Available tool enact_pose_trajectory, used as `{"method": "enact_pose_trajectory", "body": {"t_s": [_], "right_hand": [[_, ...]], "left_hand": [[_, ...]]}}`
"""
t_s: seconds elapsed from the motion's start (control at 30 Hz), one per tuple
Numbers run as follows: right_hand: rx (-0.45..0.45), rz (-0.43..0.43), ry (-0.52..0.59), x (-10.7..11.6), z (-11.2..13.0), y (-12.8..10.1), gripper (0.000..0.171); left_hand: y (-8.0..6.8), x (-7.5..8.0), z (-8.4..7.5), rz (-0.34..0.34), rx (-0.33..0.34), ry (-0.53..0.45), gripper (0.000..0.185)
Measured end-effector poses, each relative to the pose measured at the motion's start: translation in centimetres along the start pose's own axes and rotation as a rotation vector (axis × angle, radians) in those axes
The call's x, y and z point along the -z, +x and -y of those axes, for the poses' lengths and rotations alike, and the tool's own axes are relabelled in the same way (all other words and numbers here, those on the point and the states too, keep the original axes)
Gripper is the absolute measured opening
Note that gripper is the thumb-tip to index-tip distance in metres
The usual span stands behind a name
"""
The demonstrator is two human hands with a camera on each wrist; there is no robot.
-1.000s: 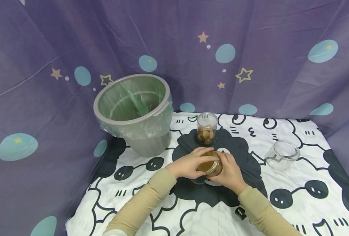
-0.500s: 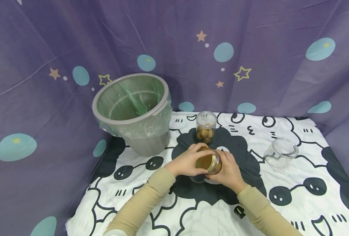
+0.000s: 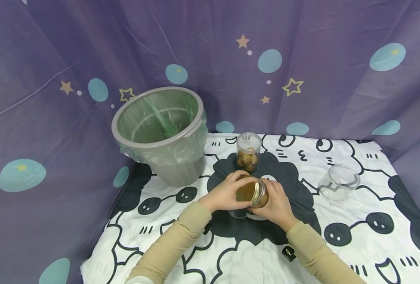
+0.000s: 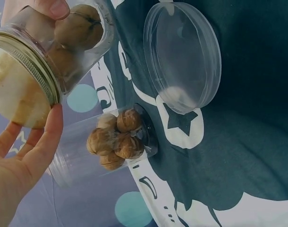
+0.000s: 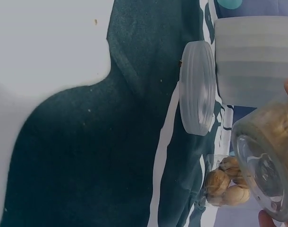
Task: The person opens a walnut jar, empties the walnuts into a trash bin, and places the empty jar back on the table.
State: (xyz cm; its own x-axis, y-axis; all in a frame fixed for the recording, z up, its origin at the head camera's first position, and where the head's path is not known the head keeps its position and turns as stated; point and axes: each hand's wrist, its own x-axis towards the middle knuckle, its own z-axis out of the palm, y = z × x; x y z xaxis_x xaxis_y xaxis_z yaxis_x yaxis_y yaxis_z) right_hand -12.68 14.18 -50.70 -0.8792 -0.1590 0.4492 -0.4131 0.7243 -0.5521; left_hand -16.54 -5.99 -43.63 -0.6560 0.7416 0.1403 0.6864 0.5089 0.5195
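Jar (image 4: 71, 52) of walnuts (image 4: 82, 26) has tipped further onto its side over the past second, its gold lid (image 4: 23, 80) now facing the left hand (image 3: 225, 195); that hand's fingers lay across the lid's top and now clasp its edge, while the right hand (image 3: 276, 205) has its fingers curled round the body; little has shifted in the last half-second; the lid is still on, so the jar looks closed, but holding both parts seems suited to turning one against the other; the jar is held off the desk (image 3: 245, 262), near a loose clear lid (image 4: 182, 56); a second jar (image 3: 249, 154) stands behind, unmoved.
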Motion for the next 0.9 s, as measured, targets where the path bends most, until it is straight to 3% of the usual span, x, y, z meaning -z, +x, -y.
{"method": "enact_pose_trajectory", "body": {"t_s": [0.17, 0.4, 0.9], "right_hand": [[-0.017, 0.007, 0.047, 0.2, -0.2, 0.1, 0.094], [-0.054, -0.005, 0.122, 0.8, -0.4, 0.4, 0.094], [-0.144, -0.058, 0.200, 1.9, -1.5, 0.4, 0.093]], "left_hand": [[-0.1, -0.1, 0.3, -0.062, -0.014, -0.067, 0.064], [-0.3, 0.0, 0.6, -0.112, 0.026, -0.225, 0.065], [-1.9, 0.1, 2.3, -0.114, 0.148, -0.342, 0.068]]}}
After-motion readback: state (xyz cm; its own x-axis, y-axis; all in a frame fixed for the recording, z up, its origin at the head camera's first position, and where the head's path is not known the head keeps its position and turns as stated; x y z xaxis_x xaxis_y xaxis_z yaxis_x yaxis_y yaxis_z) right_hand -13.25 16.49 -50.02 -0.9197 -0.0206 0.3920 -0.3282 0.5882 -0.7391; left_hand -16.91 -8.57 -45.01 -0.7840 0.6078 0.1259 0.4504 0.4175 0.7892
